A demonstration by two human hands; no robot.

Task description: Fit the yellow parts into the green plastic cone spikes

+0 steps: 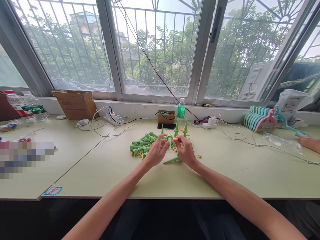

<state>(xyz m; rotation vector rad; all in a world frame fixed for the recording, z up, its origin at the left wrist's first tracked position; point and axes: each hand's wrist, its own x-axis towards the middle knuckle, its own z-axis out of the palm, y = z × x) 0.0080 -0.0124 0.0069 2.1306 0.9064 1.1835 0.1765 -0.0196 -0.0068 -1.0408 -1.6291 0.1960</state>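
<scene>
My left hand [158,149] grips a green watering spike [170,141], its tapered tip toward me, in the middle of the table. Close beside it, my right hand [185,150] pinches a small yellow valve piece [175,139] against the spike's side. Several hollow green tubes [140,146] lie heaped to the left of my hands, with yellow bits among them. Behind my hands, green spikes [176,128] stand point up. Another green spike [172,160] lies under my right hand, and a loose yellow piece [198,156] is to the right.
At the back are a small cardboard box [166,117], a black phone [166,126] and a green-labelled bottle [181,110]. Cables and a power strip [113,120] run along the window. Hangers [262,118] stand at right, near another person's hand [310,142].
</scene>
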